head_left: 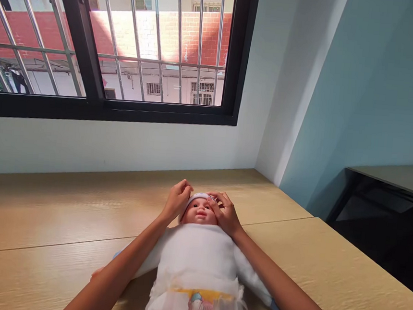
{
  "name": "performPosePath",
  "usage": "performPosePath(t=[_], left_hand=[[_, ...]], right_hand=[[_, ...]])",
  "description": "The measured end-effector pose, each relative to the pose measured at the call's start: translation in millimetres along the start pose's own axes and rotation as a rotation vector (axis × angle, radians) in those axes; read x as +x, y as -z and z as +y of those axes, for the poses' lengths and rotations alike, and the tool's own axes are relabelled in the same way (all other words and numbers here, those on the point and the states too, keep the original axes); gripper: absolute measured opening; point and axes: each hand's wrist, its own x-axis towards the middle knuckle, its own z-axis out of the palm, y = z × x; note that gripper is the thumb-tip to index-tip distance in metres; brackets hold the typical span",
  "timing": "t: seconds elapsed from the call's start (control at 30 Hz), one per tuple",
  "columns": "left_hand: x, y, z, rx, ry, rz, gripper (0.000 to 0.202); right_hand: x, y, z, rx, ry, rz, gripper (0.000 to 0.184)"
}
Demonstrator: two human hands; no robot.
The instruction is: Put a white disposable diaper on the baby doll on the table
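Pale wall and corner of a room, with a black-framed window (108, 40) set above the desk (42, 218); steel bars cross the glass, and a red brick wall (202, 34) and white building (162, 86) stand outside. Light wood top, a straight seam running across it. Second, darker desk (393, 173) at far right against a blue wall (344, 109), well apart from the work. Baby doll (199, 211) lying on its back, face up, on the near desk, head toward the window, body running toward the wearer. Torso bound in a white cloth wrap (197, 255), a printed diaper (193, 306) at the lower edge of the view, cut off by the frame. Small blue bits show at both sides beneath the wrap, too partly hidden to identify. Narrow white cap (199, 196) on the doll's head. Left hand (177, 201) on the doll's head at its side, fingers (185, 188) curled closed against the cap edge. Right hand (225, 213) at the opposite side of the head, fingers (213, 197) bent closed over the brow and cap edge. Both forearms reach in from the bottom corners, just above the wrap's shoulders.
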Motion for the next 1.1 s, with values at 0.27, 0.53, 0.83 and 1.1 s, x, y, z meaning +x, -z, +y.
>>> performPosePath(t=[0.27, 0.53, 0.83, 1.1], left_hand=[[-16.6, -2.2, -1.2, -0.067, -0.05, -0.054, 0.013], [-18.2, -2.2, -7.1, -0.11, -0.045, -0.053, 0.013], [-17.4, -1.0, -13.7, -0.132, -0.034, -0.02, 0.012], [-16.3, 2.5, -14.7, -0.14, -0.05, -0.029, 0.011]], right_hand=[[5.0, -1.2, 4.7, -0.044, 0.04, 0.051, 0.019], [7.0, -1.8, 4.7, -0.106, 0.095, 0.047, 0.011], [17.8, -6.4, 7.4, -0.145, 0.141, -0.006, 0.01], [15.7, -6.1, 4.3, -0.16, 0.179, 0.012, 0.01]])
